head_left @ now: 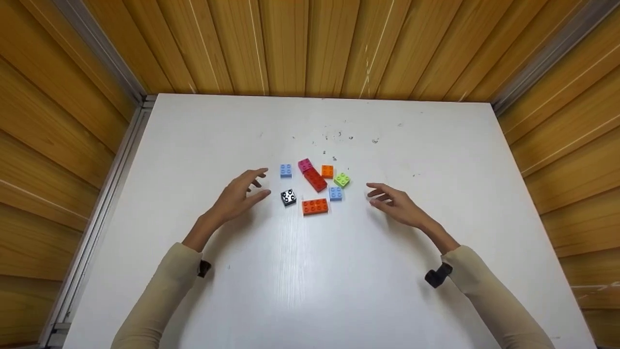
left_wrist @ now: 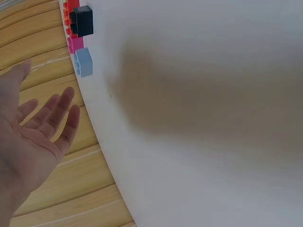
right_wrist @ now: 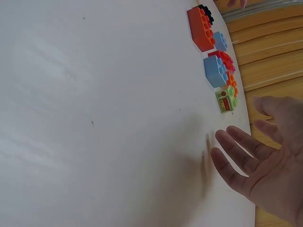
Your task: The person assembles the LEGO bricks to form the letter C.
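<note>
Several toy building bricks lie in a loose group between my two hands. My left hand (head_left: 238, 195), fingers spread and holding nothing, hovers left of a black brick (head_left: 288, 197) and a light blue brick (head_left: 286, 170). On the other side my right hand (head_left: 395, 203) is likewise bare, with relaxed fingers, nearest to a lime green brick (head_left: 342, 180) and a second light blue brick (head_left: 335, 194). A long red brick (head_left: 316, 180) touches a magenta brick (head_left: 305, 165) at its end. Beside them sits a small orange brick (head_left: 327, 171). A long orange-red brick (head_left: 315, 207) lies closest to me.
The bricks lie on a white table (head_left: 300, 281) with dark specks toward its far side. Yellow wood-grain panels (head_left: 300, 48) stand behind and at both sides, and a metal frame (head_left: 104, 203) runs along the left edge.
</note>
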{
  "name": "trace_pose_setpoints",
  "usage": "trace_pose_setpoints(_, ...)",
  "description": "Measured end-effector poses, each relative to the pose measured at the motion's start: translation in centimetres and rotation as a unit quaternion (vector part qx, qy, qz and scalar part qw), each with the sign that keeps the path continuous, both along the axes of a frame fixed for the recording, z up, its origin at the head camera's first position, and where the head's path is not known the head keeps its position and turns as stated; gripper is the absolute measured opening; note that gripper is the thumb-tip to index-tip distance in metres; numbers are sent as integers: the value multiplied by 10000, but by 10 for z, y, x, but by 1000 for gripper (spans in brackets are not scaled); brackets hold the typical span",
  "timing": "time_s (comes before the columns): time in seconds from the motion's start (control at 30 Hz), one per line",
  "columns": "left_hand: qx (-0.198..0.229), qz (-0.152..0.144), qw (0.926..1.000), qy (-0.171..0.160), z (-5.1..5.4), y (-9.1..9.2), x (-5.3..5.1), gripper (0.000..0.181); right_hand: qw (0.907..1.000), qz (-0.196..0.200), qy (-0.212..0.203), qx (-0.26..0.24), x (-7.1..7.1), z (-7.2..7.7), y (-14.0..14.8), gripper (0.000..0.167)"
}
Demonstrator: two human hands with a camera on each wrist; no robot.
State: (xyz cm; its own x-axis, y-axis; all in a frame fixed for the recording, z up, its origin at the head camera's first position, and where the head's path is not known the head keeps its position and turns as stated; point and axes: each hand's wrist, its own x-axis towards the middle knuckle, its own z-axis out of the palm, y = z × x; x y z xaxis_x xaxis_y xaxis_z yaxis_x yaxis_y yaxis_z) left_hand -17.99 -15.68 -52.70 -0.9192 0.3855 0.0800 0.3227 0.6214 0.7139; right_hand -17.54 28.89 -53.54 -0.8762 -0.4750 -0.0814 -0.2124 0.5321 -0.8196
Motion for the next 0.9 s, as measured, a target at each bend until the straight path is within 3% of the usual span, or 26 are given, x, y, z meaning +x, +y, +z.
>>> trace_pose_setpoints(0.27,245,-564,9978,-258,-8,29,18,44,9967,426,-544,-420,6,-9,-46,47)
trace_pose_setpoints(0.43,85,-817,9962,-281,-16,45,19,38,9941,643,-643,-596,6,-13,-74,45)
trace_pose_setpoints(0.67,-103,-822,9960,-330,-22,68,10,40,9966,679,-234,-402,4,-12,-97,47)
trace_pose_setpoints(0.9,-706,-724,9946,-224,-22,85,8,46,9980,575,266,37,2,-16,-103,47)
